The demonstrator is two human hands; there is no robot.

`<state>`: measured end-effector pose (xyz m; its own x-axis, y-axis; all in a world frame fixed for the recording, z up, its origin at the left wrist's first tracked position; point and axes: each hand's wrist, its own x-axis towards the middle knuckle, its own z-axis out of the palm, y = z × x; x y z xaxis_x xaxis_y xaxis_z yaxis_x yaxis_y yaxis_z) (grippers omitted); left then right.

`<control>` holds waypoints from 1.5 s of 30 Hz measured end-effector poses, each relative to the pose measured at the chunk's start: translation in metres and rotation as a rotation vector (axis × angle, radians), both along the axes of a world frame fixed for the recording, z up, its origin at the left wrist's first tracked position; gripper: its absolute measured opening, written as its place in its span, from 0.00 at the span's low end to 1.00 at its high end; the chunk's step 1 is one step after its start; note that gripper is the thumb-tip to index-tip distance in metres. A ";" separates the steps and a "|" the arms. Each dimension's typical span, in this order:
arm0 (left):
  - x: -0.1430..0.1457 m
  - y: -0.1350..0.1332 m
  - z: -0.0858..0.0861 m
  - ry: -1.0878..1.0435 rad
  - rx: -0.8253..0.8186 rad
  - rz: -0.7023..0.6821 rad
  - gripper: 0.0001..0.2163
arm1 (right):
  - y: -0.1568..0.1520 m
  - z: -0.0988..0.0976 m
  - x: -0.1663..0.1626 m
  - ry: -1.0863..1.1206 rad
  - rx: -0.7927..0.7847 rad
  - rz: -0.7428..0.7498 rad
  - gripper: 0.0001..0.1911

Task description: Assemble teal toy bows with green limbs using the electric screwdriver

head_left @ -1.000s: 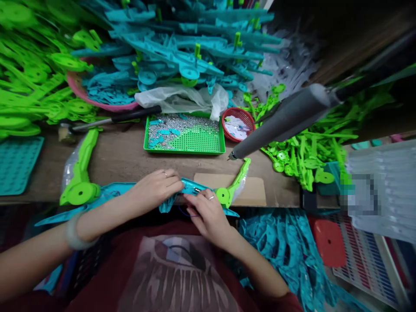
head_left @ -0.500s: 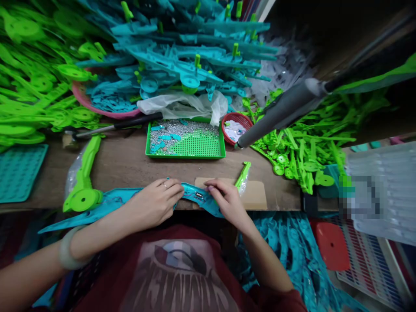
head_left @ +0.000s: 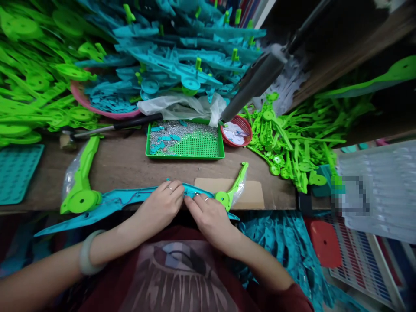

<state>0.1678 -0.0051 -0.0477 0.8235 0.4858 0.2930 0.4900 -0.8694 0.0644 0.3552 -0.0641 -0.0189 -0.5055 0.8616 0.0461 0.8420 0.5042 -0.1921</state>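
Observation:
A long teal plastic part [head_left: 113, 201] lies along the near edge of the wooden bench [head_left: 126, 162]. My left hand [head_left: 160, 208] presses on its middle with the fingers curled over it. Just to the right, my right hand [head_left: 209, 216] pinches the same part, fingertips meeting those of the left. A green plastic arm with a round hub [head_left: 229, 190] lies at the right end of the teal part, beside my right hand. Another green hub piece [head_left: 81, 190] rests at the left end.
A green tray [head_left: 185, 141] holds small metal bits and teal pieces. Behind it are a red basket [head_left: 236, 130], a clear bag [head_left: 182, 106] and a hammer [head_left: 110, 128]. Heaps of teal parts [head_left: 182, 56] and green parts [head_left: 299, 147] surround the bench. A grey hanging tool [head_left: 256, 80] points down at the basket.
My right hand came back left to meet the left hand on the teal part. The grey hanging tool swung left and upward. The green arm by my right hand shows its hub again.

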 end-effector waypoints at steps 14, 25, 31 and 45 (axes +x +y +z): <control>0.008 -0.004 0.003 0.044 0.025 0.064 0.07 | 0.019 -0.002 0.030 0.247 -0.024 0.018 0.11; 0.003 -0.014 -0.005 -0.129 0.110 0.037 0.12 | 0.050 -0.010 0.049 0.252 -0.221 0.063 0.07; 0.003 -0.012 -0.005 -0.137 0.056 0.011 0.10 | 0.039 0.018 0.053 0.407 -0.396 0.125 0.21; 0.005 -0.003 -0.007 -0.121 -0.146 0.100 0.11 | 0.042 0.015 0.042 0.631 -0.539 0.130 0.12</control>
